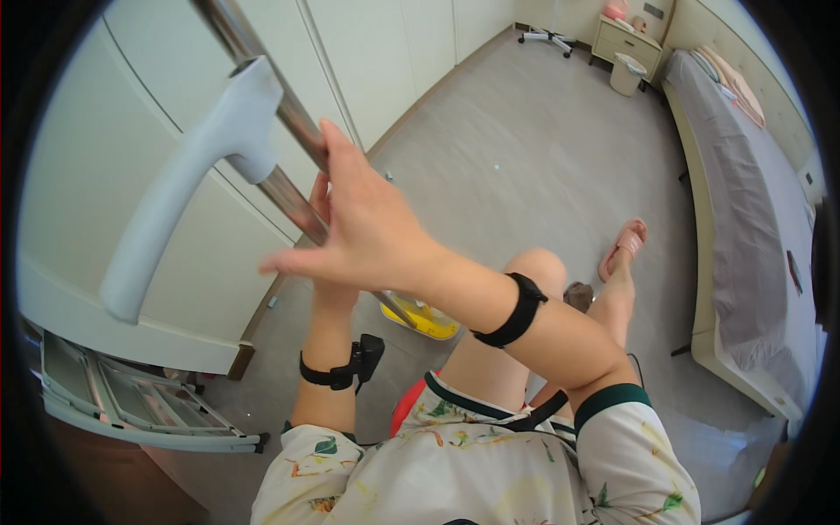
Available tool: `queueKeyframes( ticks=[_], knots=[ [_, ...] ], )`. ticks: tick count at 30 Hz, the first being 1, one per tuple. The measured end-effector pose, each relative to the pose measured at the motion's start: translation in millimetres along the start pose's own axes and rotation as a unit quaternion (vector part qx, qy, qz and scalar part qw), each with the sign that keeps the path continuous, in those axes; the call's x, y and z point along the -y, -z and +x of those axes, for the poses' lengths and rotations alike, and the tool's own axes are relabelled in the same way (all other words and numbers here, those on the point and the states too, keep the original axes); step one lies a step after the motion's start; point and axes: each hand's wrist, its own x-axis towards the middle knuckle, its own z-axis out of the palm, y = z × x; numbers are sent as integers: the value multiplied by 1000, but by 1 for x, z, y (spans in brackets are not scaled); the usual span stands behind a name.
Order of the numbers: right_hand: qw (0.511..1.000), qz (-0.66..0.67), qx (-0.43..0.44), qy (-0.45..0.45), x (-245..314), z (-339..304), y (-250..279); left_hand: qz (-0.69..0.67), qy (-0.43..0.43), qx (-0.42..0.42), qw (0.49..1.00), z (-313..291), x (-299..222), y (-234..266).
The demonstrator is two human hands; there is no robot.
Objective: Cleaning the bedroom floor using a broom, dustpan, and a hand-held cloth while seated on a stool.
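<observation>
In front of me two shiny metal poles [293,203] slant down to the right. One carries a pale grey-blue plastic handle [175,192] with a curved grip that hangs down to the left. My right hand [363,219] is at the poles, its thumb and fingers stretched apart with the poles passing between them. Behind it, my left hand [334,293] is mostly covered by the right one, so its fingers and what they hold do not show clearly. Lower down, a pole reaches a yellow tray-like piece [429,325] on the floor.
Pale cabinet doors [402,52] line the left side. A folded metal frame [140,394] lies at the lower left. At right stands a bed [744,227]; farther off are a bin [626,74], a nightstand [626,42] and a wheeled base [547,39]. A red seat [405,409] shows under me.
</observation>
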Motion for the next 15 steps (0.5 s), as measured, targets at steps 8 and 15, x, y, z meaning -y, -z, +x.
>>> queueKeyframes(
  ticks=[8,15],
  knots=[
    [997,-27,-76,-7,-4,7,-6,53,-56,-24,997,7,1,0],
    [999,-20,-47,2,-1,1,0,81,-51,4,995,3,-1,8]
  ],
)
